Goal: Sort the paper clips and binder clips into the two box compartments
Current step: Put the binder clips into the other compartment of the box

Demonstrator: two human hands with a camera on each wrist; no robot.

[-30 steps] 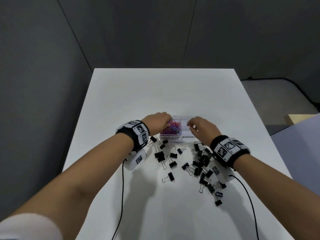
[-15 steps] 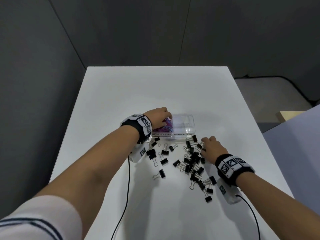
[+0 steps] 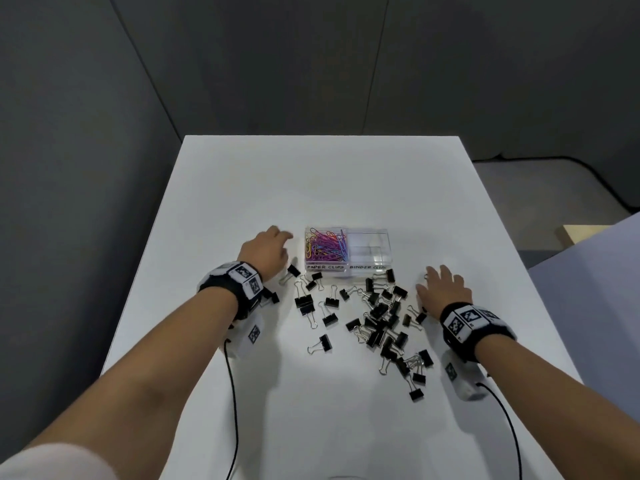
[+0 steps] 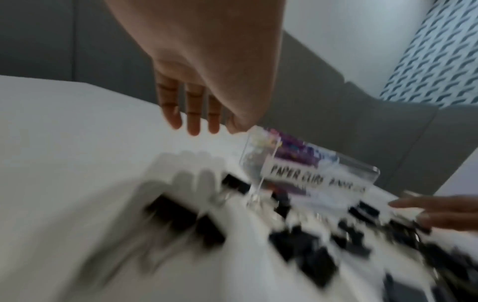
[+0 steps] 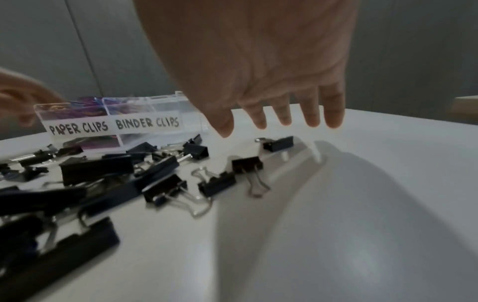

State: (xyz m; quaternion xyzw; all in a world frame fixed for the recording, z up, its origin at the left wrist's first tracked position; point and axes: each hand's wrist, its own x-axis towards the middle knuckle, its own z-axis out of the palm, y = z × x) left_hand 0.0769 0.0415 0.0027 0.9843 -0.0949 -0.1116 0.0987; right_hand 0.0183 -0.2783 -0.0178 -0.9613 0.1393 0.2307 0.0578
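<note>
Left hand [image 3: 268, 252] is seen raised just left of the clear box [image 3: 346, 268], fingers [image 4: 193, 114] straight and loosely spread, nothing held; the left wrist view is blurred. On the white desk [image 3: 311, 185] the box stands with two labelled compartments: the left one, marked PAPER CLIPS, is filled with coloured paper clips [image 3: 325, 245]; the right one, marked BINDER CLIPS, appears empty. Black binder clips [image 3: 377, 317] are scattered in front of the box, a few near the left wrist, most heaped toward the right. Right hand [image 3: 445, 292] is held low at the right edge of the heap, fingers [image 5: 310, 114] extended and spread, nothing gripped. The paper-clip half is judged done; the binder clips are judged not yet started. Risks: the wire handles look interlocked in the dense heap, so several clips could be lifted as a chain and dropped short of the box or into the paper-clip side. The light box could be knocked or slid by either hand, given how close both are. Clips near the left wrist could be swept aside by the wrist band or its cable [image 3: 233, 410].
</note>
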